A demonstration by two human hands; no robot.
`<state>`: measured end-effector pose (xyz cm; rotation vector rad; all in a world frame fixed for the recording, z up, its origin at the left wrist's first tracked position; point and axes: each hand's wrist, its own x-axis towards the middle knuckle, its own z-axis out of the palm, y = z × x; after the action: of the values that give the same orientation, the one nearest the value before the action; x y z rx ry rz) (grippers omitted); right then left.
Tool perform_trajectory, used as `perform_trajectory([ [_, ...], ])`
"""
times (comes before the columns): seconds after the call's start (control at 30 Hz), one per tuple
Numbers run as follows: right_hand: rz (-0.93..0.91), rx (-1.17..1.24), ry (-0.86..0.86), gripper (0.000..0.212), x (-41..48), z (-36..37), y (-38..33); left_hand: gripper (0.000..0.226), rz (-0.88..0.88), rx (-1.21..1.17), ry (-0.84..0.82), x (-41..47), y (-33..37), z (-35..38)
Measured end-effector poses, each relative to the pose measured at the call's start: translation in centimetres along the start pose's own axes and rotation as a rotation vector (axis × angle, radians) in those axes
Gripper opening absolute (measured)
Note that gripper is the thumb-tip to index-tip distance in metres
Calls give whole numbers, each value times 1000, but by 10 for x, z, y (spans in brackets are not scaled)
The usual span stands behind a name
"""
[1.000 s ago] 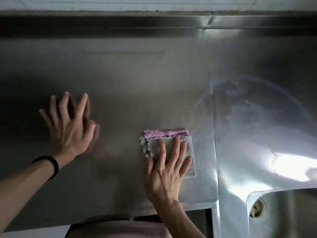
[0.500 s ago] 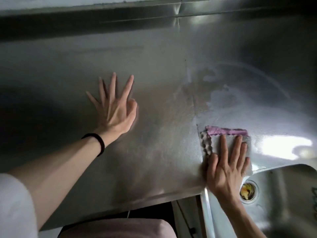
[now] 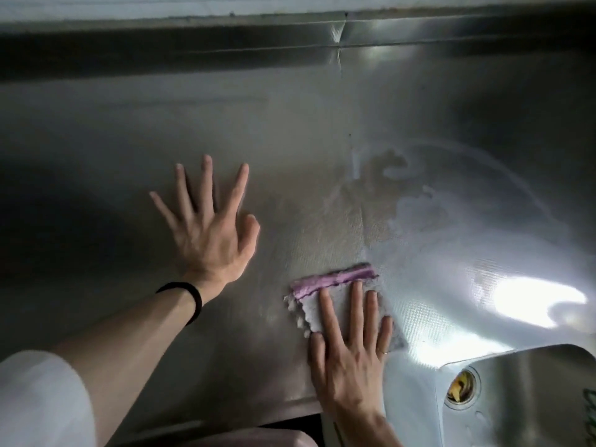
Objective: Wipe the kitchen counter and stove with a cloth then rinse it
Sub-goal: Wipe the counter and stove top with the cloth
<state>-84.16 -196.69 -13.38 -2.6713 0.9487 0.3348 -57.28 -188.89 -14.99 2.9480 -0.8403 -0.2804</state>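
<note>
The left hand (image 3: pixel 209 233) lay palm down over the table (image 3: pixel 290 130), all five fingers straight and spread wide, fingertips pointing away from the body. Whether it touched the surface could not be told. Its bare forearm (image 3: pixel 129 337) reached in from the lower left, with a black band (image 3: pixel 183 300) round the wrist and a white sleeve (image 3: pixel 38 398) higher up. The right hand (image 3: pixel 350 359) lay flat, palm down, its straight fingers closer together and pressing on the cloth (image 3: pixel 332 280), thumb out to the left. A thin ring (image 3: pixel 383 351) sat on one finger. The right forearm (image 3: pixel 383 430) came up from the bottom edge.
</note>
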Motion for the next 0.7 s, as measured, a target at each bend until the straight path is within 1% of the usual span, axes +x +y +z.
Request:
perform_trajectory([
  [0.07,-15,44,-1,64,58,-18,0,78,0,12,-2,0,1,-2],
  [0.13,18,88,48,62,128,-37,-6,78,2,19,-6,1,2,-4],
  [0.2,22,89,83,61,198,-55,-14,77,0,24,-6,1,3,-5],
  [0.27,-13,66,80,60,263,-71,-20,76,-2,30,6,1,1,-3],
  [0.33,-46,44,58,61,314,-85,-27,76,0,26,26,1,0,0],
  [0.4,-39,57,50,61,344,-93,-35,77,9,33,42,1,-1,2],
  [0.5,-20,99,99,61,343,-92,-41,77,14,46,55,2,-1,4],
  [0.57,-57,93,145,59,309,-84,-39,77,19,44,53,1,-1,4],
  [0.63,-96,68,174,59,249,-67,-32,78,12,46,56,1,-1,3],
  [0.7,-118,26,130,60,162,-42,-19,78,4,31,57,0,-1,3],
])
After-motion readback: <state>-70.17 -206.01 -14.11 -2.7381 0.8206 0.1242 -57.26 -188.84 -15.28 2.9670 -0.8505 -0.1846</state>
